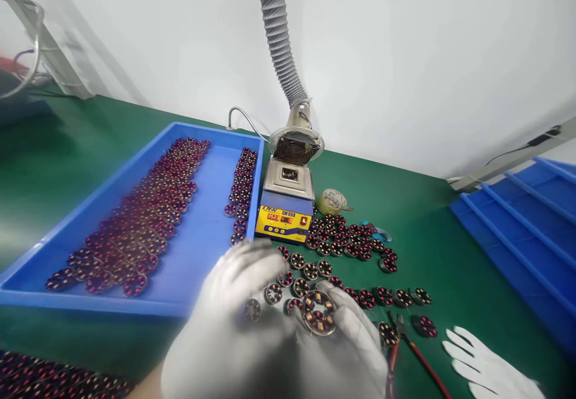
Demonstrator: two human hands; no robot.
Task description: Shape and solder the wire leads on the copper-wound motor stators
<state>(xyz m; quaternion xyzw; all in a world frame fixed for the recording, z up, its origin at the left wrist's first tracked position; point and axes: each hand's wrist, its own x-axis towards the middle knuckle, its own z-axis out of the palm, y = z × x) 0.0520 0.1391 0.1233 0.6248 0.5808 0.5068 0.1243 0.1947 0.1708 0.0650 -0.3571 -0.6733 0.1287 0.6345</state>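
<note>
Both my hands wear white gloves and meet near the bottom centre. My right hand (348,351) holds a small round wound stator (318,312) by its rim, coils facing up. My left hand (229,321) is blurred and rests against the same stator from the left; whether it also grips the stator is unclear. Several loose stators (310,270) lie on the green mat just beyond my fingers.
A blue tray (204,231) with rows of stators sits at left. A solder pot (285,207) stands under a grey fume hose (281,39). Red-handled cutters (414,354) and a spare white glove (483,369) lie at right, with stacked blue trays (526,231) beyond them.
</note>
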